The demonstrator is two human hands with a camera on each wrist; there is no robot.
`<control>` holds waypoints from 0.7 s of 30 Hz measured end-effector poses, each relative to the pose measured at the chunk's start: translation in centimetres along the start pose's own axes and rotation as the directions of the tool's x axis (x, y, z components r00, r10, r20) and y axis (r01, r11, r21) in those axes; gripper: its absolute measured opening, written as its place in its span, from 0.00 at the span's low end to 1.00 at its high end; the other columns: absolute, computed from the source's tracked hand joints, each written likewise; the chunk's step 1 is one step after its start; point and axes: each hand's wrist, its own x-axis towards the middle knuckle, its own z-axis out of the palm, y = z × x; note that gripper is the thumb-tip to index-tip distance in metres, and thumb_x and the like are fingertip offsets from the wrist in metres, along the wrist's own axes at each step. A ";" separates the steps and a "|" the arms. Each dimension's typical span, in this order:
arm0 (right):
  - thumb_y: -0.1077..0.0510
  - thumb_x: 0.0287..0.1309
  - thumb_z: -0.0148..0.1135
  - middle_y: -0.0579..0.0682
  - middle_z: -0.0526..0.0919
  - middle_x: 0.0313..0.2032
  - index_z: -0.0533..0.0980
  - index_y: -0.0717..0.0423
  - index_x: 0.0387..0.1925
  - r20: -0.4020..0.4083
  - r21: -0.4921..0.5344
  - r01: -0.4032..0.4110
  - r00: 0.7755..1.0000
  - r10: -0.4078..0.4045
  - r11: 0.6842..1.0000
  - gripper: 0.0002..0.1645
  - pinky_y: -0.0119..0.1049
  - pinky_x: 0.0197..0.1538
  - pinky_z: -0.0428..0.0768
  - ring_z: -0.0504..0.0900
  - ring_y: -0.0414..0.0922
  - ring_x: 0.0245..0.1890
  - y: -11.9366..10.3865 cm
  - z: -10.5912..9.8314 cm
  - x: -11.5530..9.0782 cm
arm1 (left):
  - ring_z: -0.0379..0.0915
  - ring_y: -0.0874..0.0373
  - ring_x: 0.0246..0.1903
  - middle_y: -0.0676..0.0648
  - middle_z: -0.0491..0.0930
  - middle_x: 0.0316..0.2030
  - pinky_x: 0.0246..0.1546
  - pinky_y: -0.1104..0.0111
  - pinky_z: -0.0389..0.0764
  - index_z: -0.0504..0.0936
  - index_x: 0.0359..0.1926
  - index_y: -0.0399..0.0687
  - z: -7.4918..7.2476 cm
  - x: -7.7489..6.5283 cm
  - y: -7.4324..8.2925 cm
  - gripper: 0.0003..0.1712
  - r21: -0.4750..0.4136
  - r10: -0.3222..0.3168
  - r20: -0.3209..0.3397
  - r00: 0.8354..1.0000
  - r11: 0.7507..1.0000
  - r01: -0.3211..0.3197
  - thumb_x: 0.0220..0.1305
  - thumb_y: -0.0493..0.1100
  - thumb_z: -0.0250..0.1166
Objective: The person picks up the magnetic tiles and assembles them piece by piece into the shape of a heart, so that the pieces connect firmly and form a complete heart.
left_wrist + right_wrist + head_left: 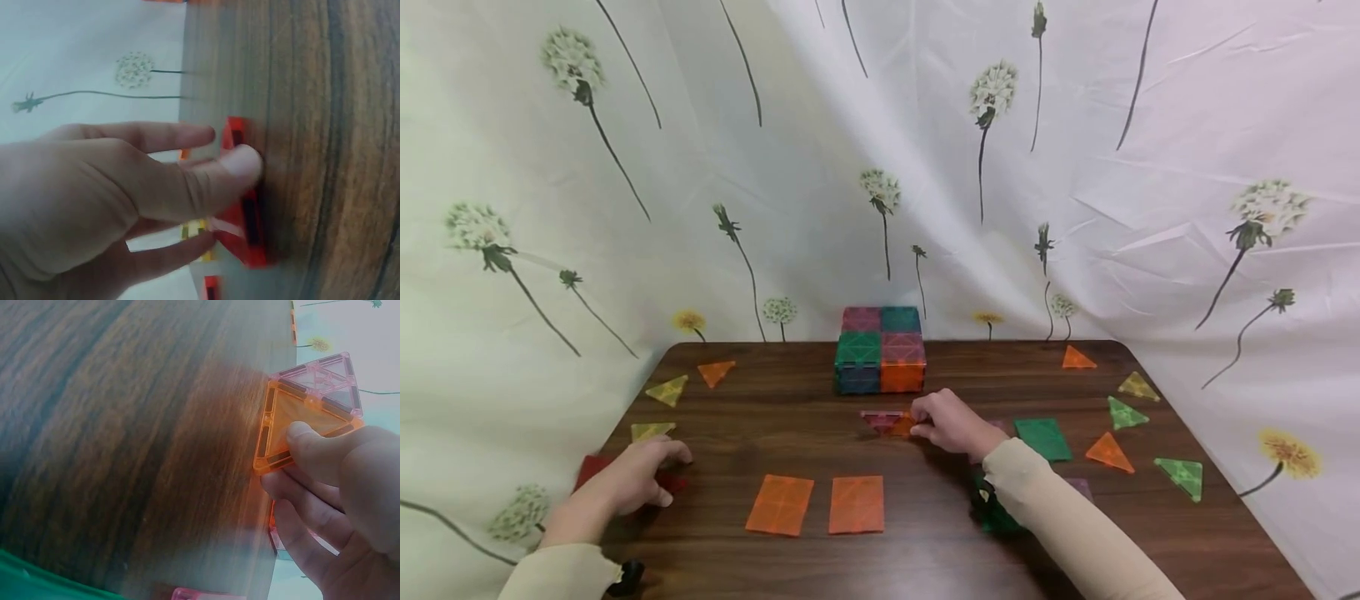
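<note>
My right hand [951, 423] pinches an orange triangular magnetic tile [294, 428] between thumb and fingers. A pink triangular tile [325, 378] lies edge to edge against it, and both sit just in front of a block of coloured tiles [880, 350]. Over at the left, my left hand [636, 475] hovers low with fingers spread around a red triangular tile [244, 219]. In the left wrist view the thumb overlaps this tile, and the fingers reach along its far side. Another red tile [591, 468] is partly covered by the left hand.
Two orange square tiles [780, 505] lie front centre. A green square [1043, 439] and more tiles lie near the right forearm, partly hidden by it. Yellow triangles [667, 391] line the left edge; several green and orange triangles [1110, 452] lie right. A curtain [820, 167] hangs behind the table.
</note>
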 end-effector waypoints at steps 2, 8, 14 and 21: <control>0.59 0.65 0.74 0.41 0.86 0.29 0.83 0.50 0.32 0.005 0.009 0.000 1.000 0.000 1.000 0.06 0.29 0.36 0.81 0.76 0.35 0.26 -0.1 0.0 0.0 | 0.80 0.45 0.43 0.46 0.83 0.40 0.43 0.51 0.82 0.85 0.45 0.40 0.2 0.1 0.0 0.25 0.002 0.030 -0.017 0.999 1.000 -0.030 0.43 0.30 0.84; 0.60 0.64 0.75 0.42 0.86 0.29 0.83 0.50 0.32 -0.011 0.023 0.006 1.000 -0.006 1.000 0.07 0.30 0.36 0.82 0.77 0.34 0.27 -0.2 -0.1 0.0 | 0.83 0.48 0.43 0.50 0.86 0.41 0.45 0.51 0.84 0.87 0.47 0.42 1.5 0.8 0.3 0.19 -0.012 0.073 -0.150 0.986 0.997 -0.075 0.53 0.32 0.81; 0.60 0.64 0.75 0.42 0.85 0.29 0.83 0.50 0.32 -0.019 0.010 0.005 1.000 -0.005 1.000 0.07 0.31 0.36 0.82 0.77 0.35 0.27 -0.4 0.0 0.0 | 0.81 0.38 0.55 0.40 0.85 0.54 0.53 0.47 0.83 0.86 0.56 0.41 3.0 1.3 0.2 0.24 -0.138 0.047 -0.282 0.958 0.986 -0.089 0.58 0.37 0.80; 0.61 0.63 0.76 0.41 0.83 0.27 0.82 0.50 0.30 -0.030 0.007 -0.004 1.000 0.004 1.000 0.09 0.31 0.34 0.80 0.75 0.36 0.25 -0.6 0.0 -0.1 | 0.78 0.31 0.59 0.33 0.81 0.59 0.53 0.46 0.83 0.83 0.61 0.36 3.4 1.6 0.0 0.29 -0.223 0.008 -0.254 0.967 0.973 -0.066 0.60 0.39 0.79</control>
